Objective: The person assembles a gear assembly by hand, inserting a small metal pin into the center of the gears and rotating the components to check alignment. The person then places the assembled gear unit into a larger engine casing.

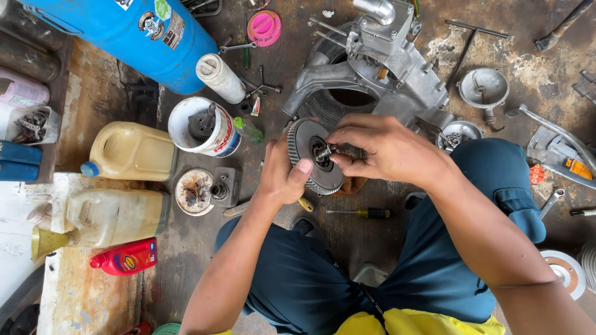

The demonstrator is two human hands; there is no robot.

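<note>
On the far left I saw a red bottle [124,257] lying on the pale slab, and above it two yellowish plastic jugs [131,151], one behind the other. Behind them stood a big blue drum [143,37]. Just right of the jugs there was a white bucket [205,127] with a dark toothed part inside, and under it a rusty round dish [194,191] on the dirty floor.

Then came my left hand [282,174]. It was closed around the lower left edge of the gear wheel [304,146], with the thumb pressed on the flat face of it. The gear wheel was held up in the air, in front of my knees and just before the grey engine casing [385,68], which lay on the floor behind it. My right hand [385,149] was touching the centre of the wheel, the fingertips pinched on a small metal piece [325,151] in the hub; what kind of piece it was I could not tell.

On the floor under the hands lay a screwdriver [363,213] with a yellow and black handle. More to the right I saw a round metal cover [484,87], and at the right edge an orange and grey tool [568,164]
</note>
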